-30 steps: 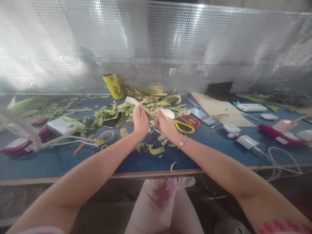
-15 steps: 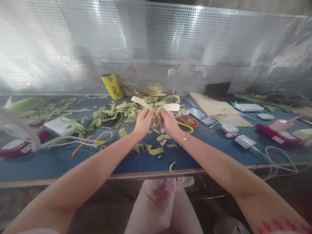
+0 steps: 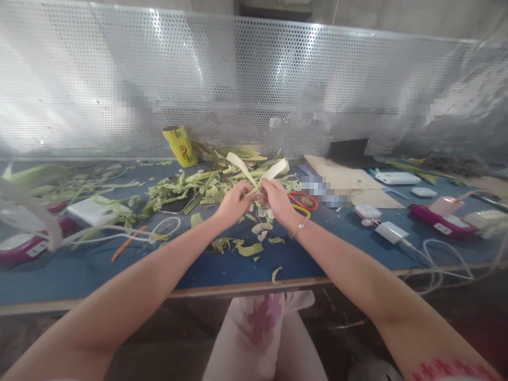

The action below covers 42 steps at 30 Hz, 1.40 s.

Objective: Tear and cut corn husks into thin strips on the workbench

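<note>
My left hand [image 3: 237, 202] and my right hand [image 3: 277, 201] meet over the middle of the blue table [image 3: 222, 267]. Both are closed, fingertips nearly touching, on a pale green leaf strip. One flat end of the strip [image 3: 241, 165] sticks up above my left fingers; another flat end [image 3: 275, 168] rises to the right above my right fingers. The part between the fingertips is mostly hidden. Behind and left of my hands lies a pile of green leaf pieces [image 3: 170, 191]. Curled scraps [image 3: 251, 250] lie in front of them.
A yellow cup [image 3: 181, 147] leans by the perforated metal panel [image 3: 273, 74]. Red- and yellow-handled scissors [image 3: 311, 201] lie right of my hands. Farther right are cardboard [image 3: 337, 172], a white charger [image 3: 391, 232] with cable and a purple power strip [image 3: 442, 222]. A white box [image 3: 93, 210] lies left.
The strip's two ends, spread out sideways before, now point more upward and closer together. My left fingers have turned inward toward my right ones. The view has shifted slightly.
</note>
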### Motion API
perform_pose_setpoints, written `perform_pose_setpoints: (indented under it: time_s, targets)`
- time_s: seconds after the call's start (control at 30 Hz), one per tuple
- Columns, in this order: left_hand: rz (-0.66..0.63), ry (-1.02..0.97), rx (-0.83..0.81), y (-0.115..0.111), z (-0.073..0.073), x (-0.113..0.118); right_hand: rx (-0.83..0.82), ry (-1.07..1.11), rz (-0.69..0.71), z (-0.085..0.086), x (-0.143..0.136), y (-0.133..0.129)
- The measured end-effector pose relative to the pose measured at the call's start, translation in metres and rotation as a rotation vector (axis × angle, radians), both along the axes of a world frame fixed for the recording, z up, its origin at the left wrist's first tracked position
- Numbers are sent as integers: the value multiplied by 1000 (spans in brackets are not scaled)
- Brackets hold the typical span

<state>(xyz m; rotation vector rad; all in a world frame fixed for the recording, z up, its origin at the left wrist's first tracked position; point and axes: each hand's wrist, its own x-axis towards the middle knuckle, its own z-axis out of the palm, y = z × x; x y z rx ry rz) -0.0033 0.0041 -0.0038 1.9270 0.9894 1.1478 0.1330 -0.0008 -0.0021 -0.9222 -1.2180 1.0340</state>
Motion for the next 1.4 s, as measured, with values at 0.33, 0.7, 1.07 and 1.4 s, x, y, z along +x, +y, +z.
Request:
perform_pose_setpoints:
  time_s: [0.33,0.7,1.07,1.4]
  targets:
    - [7,112,103,-8,10,-1,-83,108,25,-1,-4,4]
    - [-124,-214,-240,-1,-1,2,213,-491,-368,1,19,12]
    - [-69,-383,-302,-6,4,2,762,-701,-523,4,16,0]
    - [118,-304,-194,-8,8,2,886,-738,-384,7,10,-13]
